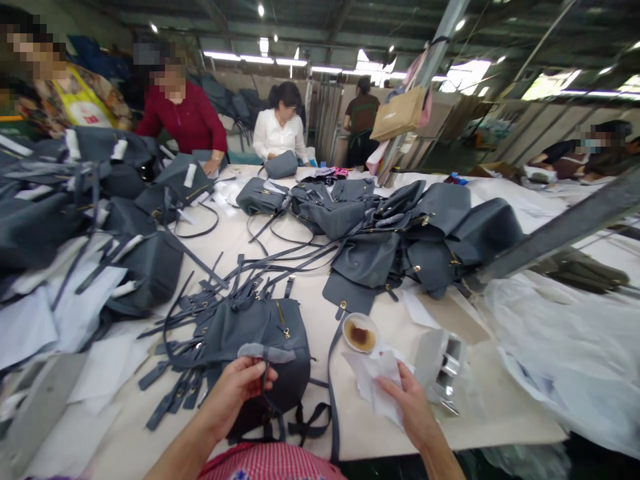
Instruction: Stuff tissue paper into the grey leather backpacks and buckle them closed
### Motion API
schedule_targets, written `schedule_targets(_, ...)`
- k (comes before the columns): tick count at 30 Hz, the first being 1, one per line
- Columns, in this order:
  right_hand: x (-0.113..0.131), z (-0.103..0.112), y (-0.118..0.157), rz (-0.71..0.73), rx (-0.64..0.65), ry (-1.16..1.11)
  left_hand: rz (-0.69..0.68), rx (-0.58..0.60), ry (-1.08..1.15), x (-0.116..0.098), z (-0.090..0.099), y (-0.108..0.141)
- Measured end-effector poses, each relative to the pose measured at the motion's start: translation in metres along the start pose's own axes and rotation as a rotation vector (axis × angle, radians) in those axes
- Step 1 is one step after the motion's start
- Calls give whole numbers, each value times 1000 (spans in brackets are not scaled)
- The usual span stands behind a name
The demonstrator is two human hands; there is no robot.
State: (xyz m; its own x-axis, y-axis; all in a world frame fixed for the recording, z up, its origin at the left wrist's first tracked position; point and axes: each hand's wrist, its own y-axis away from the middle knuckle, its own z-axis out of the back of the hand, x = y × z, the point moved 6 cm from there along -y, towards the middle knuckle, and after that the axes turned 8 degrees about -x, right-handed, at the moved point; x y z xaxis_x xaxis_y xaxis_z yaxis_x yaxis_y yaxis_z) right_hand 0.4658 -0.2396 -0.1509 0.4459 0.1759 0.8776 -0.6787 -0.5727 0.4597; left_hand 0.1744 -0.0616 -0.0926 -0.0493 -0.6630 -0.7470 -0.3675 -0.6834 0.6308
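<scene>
A dark grey-blue backpack with a gold zip lies in front of me, close to the table's near edge. My left hand is closed at its top, pinching a narrow strap with a piece of thin, pale wrapping around it. Thin white paper sheets, crumpled, are between the thumb and fingers of my right hand. Just beyond the paper stands a small white bowl with a brown substance in it. Several loose straps spread out left of the backpack.
More dark bags pile up on the left and at the back centre. A grey box and clear plastic sheeting lie right. A slanted metal post crosses the right side. Several people work across the table.
</scene>
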Motion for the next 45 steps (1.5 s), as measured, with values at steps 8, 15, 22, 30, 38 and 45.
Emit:
schedule_targets(8, -19, -107, 60, -243, 358, 103, 66, 64, 49, -8, -4, -10)
schedule_targets(15, -36, -154, 76, -263, 391, 243, 61, 75, -29, -10, -6, -11)
schedule_targets(22, -29, -170, 83, -343, 479, 222, 49, 52, 20, -5, -9, -5)
schedule_targets(30, -32, -180, 96, -475, 579, 30, -99, -114, -32, -2, -5, 2)
schedule_targets(38, -34, -180, 103, -420, 632, 114, -269, -266, -61, 1, -4, 16)
schedule_targets(45, -34, -177, 106, -441, 605, 114, -200, -398, 4, 41, 31, 48)
